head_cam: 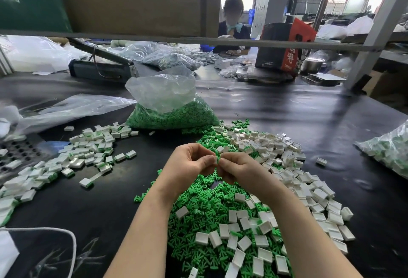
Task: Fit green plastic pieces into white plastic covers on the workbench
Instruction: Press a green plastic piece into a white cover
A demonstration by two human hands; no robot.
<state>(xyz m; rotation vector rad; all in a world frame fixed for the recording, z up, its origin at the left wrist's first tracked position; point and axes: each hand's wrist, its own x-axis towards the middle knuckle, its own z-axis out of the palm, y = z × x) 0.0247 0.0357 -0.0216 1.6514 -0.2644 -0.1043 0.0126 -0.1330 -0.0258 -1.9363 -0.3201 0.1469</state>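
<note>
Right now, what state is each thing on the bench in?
Left hand: pinching a white cover.
Right hand: fingertips meeting the left hand's at that cover.
Green pieces pile: loose, under the hands.
Empty covers: heaped on the right.
Finished covers: spread on the left.
Bag of green pieces: open, upright.

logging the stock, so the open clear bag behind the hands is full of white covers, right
Not quite. The head view shows the open clear bag behind the hands holds green plastic pieces, not white covers. The loose white covers lie on the workbench right of it.
</note>
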